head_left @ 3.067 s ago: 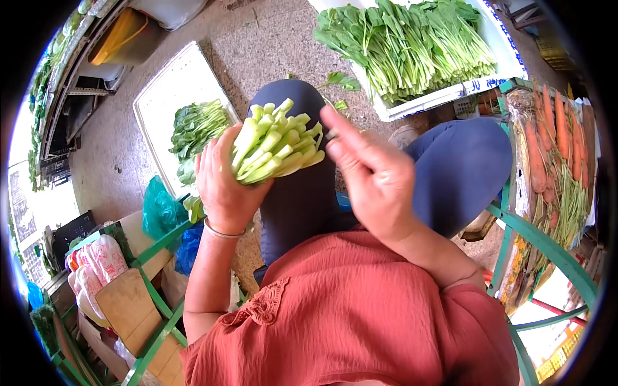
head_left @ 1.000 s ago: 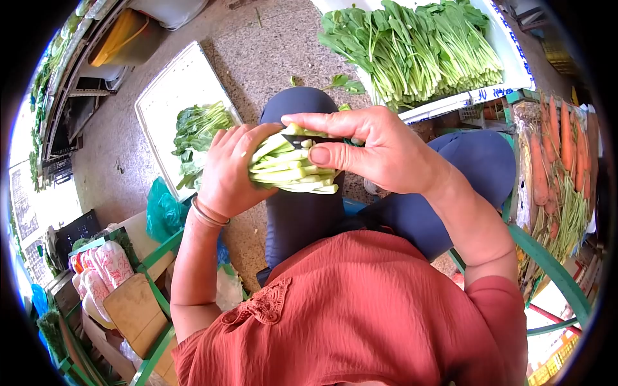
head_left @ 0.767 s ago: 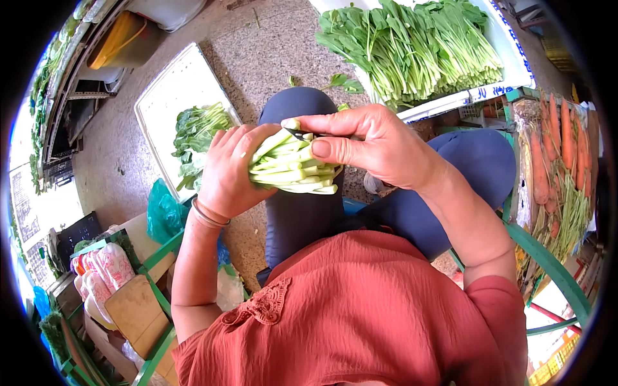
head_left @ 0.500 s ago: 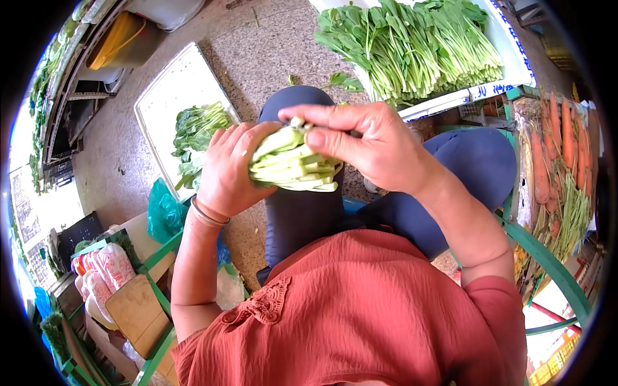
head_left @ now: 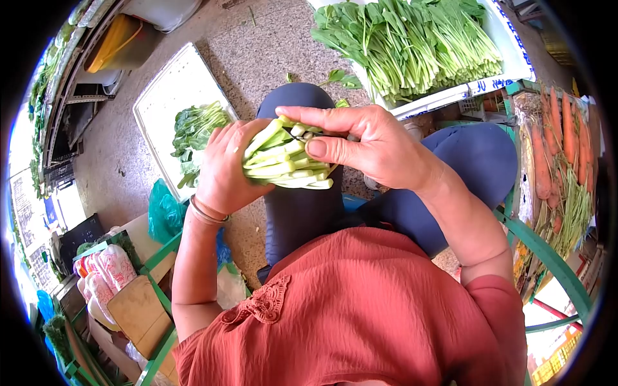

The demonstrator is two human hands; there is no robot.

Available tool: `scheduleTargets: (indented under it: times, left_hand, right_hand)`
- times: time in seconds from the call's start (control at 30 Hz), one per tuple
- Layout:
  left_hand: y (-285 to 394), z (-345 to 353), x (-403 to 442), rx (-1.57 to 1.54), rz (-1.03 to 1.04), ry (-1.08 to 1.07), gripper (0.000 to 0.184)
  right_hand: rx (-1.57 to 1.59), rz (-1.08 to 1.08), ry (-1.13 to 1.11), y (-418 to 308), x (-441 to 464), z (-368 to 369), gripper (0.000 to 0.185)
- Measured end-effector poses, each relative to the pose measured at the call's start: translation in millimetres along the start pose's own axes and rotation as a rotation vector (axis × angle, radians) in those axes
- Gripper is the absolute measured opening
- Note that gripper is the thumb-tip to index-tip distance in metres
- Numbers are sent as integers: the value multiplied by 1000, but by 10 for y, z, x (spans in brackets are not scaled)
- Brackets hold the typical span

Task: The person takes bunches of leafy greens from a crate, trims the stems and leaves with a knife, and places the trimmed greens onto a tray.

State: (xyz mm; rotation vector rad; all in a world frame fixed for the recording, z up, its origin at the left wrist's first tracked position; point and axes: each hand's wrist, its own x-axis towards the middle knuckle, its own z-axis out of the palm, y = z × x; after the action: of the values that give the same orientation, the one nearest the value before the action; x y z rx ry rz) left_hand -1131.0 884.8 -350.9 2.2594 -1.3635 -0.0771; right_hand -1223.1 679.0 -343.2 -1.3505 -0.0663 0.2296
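My left hand (head_left: pixel 225 154) is wrapped round a bunch of leafy green stalks (head_left: pixel 283 164), above my knee. The pale cut ends point right, and the leaves are hidden behind the hand. At the upper right of these ends, my right hand (head_left: pixel 367 145) pinches a small dark blade (head_left: pixel 296 135) between thumb and forefinger. Most of the tool is covered by the fingers, so its full shape cannot be made out. The blade lies against the stalk ends, with the forefinger reaching over the top stalk.
A white tray (head_left: pixel 154 109) on the floor holds a smaller pile of greens (head_left: pixel 196 138). Ahead right, a white foam box (head_left: pixel 515 61) carries many rows of greens (head_left: pixel 412 48). Carrots (head_left: pixel 541 164) lie at the right, beside a green metal frame (head_left: pixel 547 254). A teal plastic bag (head_left: pixel 165 211) sits left.
The bunch has shifted slightly left and tilted in my left hand. My right thumb and forefinger have parted a little, and more of the dark blade shows among the stalk ends.
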Motion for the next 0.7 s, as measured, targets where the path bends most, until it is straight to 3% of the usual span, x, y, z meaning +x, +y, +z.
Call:
scheduleTargets:
  times: [0.33, 0.43, 0.47, 0.57, 0.7]
  left_hand:
    - [-10, 7, 1, 11, -15, 10, 69]
    - [16, -10, 0, 9, -42, -44, 69]
    - [16, -9, -3, 9, -42, -43, 69]
    - [-7, 10, -21, -25, -62, -8, 69]
    - [-25, 35, -11, -73, -72, 11, 69]
  right_hand:
    - [-24, -73, 207, 77, 113, 79, 30]
    - [-106, -162, 574, 105, 129, 1, 31]
    - [-205, -145, 545, 90, 79, -30, 34]
    - [-101, 58, 309, -36, -142, 47, 50]
    - [-107, -173, 150, 135, -222, 170, 52]
